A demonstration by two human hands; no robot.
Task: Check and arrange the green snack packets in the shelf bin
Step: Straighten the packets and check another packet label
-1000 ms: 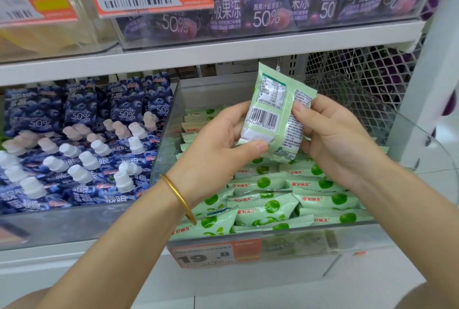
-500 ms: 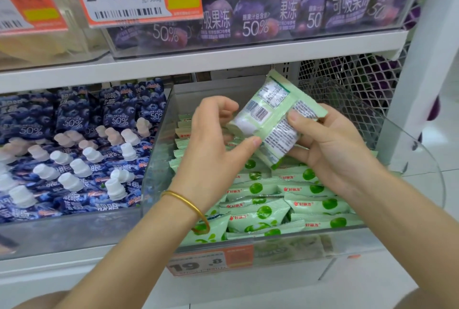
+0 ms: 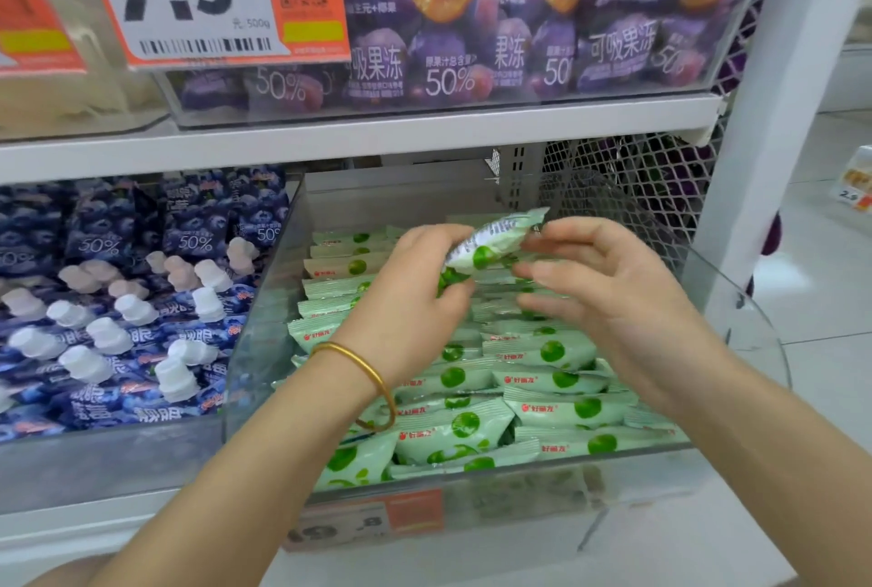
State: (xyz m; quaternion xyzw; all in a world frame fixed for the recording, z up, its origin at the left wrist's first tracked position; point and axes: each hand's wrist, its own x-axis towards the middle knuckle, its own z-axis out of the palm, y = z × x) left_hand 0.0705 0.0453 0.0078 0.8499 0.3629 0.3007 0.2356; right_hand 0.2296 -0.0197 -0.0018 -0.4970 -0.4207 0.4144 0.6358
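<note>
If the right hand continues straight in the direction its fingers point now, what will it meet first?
Most likely the raised green packet held in the left hand; the fingers of the right hand point left at it. Blur hides whether they touch it.

The left hand (image 3: 415, 289) holds one green packet (image 3: 490, 239) up over the clear bin (image 3: 519, 492). The packet is tilted, with its far end higher. The right hand (image 3: 613, 289) is just beside it with loose, spread fingers (image 3: 575, 237). It is too blurry to tell if they touch the packet. Many green packets (image 3: 557, 409) lie in rows in the bin. Blue pouches (image 3: 118, 331) with white caps sit to the left.
</note>
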